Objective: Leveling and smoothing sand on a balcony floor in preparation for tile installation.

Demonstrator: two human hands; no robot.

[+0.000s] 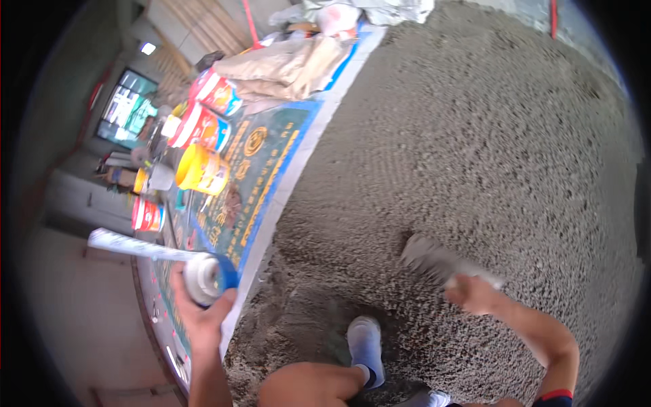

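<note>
Could gouge the rough mortar (502,156) by tipping the trowel (434,260), on or just over it, in wrapped fingers of the right hand (475,296); could drop the blue-and-white roll (205,278) by loosening the curled fingers of the left hand (203,317).

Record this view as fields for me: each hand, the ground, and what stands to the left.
Left hand: grips a white-and-blue round object; a long white strip extends leftward from it
Right hand: holds a grey, mortar-smeared trowel by its handle; blade contact unclear from blur
Ground: rough, grey, mortar-like layer
Left side: yellow plastic bucket and red-white-blue plastic bucket, near a dark green printed sheet
</note>
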